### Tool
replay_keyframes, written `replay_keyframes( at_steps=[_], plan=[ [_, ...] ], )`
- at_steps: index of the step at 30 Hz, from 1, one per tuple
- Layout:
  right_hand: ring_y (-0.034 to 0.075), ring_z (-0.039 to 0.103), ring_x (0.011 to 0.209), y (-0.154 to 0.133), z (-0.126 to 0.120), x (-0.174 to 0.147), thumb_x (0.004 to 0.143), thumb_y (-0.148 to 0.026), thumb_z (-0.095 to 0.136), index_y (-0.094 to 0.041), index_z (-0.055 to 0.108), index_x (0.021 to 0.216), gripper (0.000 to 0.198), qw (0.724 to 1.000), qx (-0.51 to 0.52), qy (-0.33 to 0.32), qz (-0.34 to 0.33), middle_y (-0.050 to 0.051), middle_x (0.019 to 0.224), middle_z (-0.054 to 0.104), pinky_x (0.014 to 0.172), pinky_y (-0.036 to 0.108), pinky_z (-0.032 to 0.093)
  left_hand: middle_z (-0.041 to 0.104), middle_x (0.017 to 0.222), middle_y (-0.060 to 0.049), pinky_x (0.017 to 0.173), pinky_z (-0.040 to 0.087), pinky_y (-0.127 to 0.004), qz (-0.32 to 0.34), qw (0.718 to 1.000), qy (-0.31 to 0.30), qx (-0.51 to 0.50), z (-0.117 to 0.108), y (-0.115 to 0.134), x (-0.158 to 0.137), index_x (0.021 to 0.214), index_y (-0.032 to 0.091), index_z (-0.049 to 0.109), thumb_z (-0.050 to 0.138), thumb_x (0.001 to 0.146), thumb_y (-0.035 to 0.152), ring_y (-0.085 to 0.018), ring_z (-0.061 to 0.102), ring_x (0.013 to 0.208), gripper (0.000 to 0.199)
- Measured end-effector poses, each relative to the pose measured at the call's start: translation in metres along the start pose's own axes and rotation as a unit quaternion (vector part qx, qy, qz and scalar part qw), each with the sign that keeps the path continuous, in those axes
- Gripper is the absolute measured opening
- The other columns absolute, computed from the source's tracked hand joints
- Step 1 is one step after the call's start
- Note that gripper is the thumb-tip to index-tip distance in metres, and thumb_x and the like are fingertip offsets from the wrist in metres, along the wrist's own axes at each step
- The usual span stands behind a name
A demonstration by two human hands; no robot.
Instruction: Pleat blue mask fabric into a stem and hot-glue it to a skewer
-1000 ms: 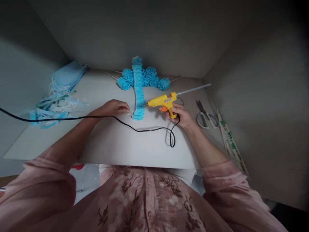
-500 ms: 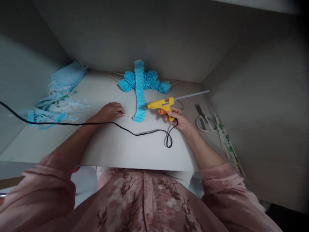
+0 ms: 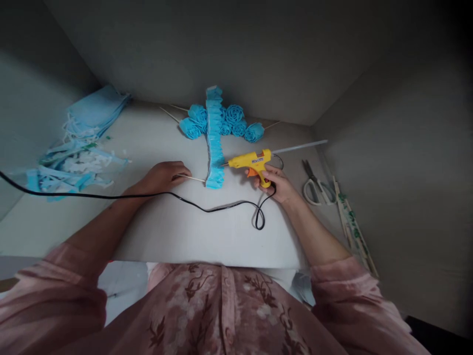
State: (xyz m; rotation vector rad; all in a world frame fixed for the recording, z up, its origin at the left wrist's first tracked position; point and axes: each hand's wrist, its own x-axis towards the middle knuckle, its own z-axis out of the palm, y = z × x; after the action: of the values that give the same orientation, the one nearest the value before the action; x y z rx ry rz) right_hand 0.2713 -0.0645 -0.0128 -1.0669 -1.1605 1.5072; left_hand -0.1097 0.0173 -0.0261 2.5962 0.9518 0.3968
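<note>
My left hand [image 3: 165, 178] is closed on a thin wooden stick [image 3: 194, 178], whose far tip meets the near end of a pleated blue strip [image 3: 215, 148]. The strip lies lengthwise on the table, its far part beside several blue rolled flowers on sticks. In my right hand [image 3: 276, 183] is a yellow glue gun [image 3: 253, 161], fingers wrapped round its handle by the orange trigger. Its nozzle points left and touches or hovers just over the strip near its lower end; I cannot tell which. A clear glue stick [image 3: 299, 146] juts from the gun's back.
Blue flowers [image 3: 234, 114] flank the strip. A stack of blue face masks [image 3: 94, 112] and a heap of scraps [image 3: 76, 167] lie at left. Scissors [image 3: 317, 187] and sticks with green bits [image 3: 354, 224] rest at right. A black cord [image 3: 207, 211] crosses the table. Walls stand behind and beside.
The view has shifted slightly. My left hand has turned a little around the stick. The glue gun's nozzle stays at about the same spot on the strip.
</note>
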Motion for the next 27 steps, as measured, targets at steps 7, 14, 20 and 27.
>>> replay_keyframes(
  at_steps=[7, 14, 20, 27],
  plan=[
    [0.010, 0.049, 0.050, -0.004, 0.006, -0.001, 0.072, -0.049, 0.079, -0.016, 0.074, 0.094, 0.040, 1.000, 0.001, 0.010, 0.006, 0.009, 0.081, 0.076, 0.040, 0.024, 0.029, 0.074, 0.095, -0.006, 0.080, 0.050, -0.027, 0.009, 1.000, 0.003, -0.005, -0.005, 0.002, -0.001, 0.096, 0.021, 0.076, 0.048, 0.098, 0.037, -0.019, 0.069, 0.086, 0.032],
    [0.009, 0.046, 0.047, -0.003, 0.004, -0.001, 0.074, -0.050, 0.080, -0.016, 0.074, 0.098, 0.042, 1.000, 0.002, 0.000, 0.008, 0.009, 0.083, 0.077, 0.040, 0.024, 0.027, 0.075, 0.096, -0.007, 0.082, 0.051, -0.028, 0.010, 0.999, -0.002, -0.037, -0.011, 0.003, -0.003, 0.094, 0.020, 0.079, 0.049, 0.100, 0.041, -0.019, 0.068, 0.087, 0.037],
    [0.007, 0.047, 0.046, -0.003, 0.004, -0.001, 0.073, -0.051, 0.080, -0.015, 0.074, 0.102, 0.046, 1.000, -0.002, -0.004, 0.001, 0.010, 0.090, 0.078, 0.039, 0.023, 0.027, 0.075, 0.096, -0.007, 0.081, 0.051, -0.028, 0.008, 0.999, 0.017, -0.039, -0.008, 0.002, -0.005, 0.095, 0.020, 0.080, 0.050, 0.101, 0.042, -0.018, 0.067, 0.085, 0.038],
    [0.008, 0.044, 0.047, -0.001, 0.002, -0.001, 0.077, -0.052, 0.078, -0.015, 0.075, 0.104, 0.046, 1.000, -0.011, -0.015, 0.000, 0.008, 0.081, 0.076, 0.039, 0.024, 0.024, 0.076, 0.095, -0.007, 0.080, 0.051, -0.025, 0.017, 0.999, 0.011, -0.039, -0.010, 0.001, -0.004, 0.095, 0.020, 0.081, 0.051, 0.100, 0.040, -0.018, 0.068, 0.085, 0.036]
  ],
)
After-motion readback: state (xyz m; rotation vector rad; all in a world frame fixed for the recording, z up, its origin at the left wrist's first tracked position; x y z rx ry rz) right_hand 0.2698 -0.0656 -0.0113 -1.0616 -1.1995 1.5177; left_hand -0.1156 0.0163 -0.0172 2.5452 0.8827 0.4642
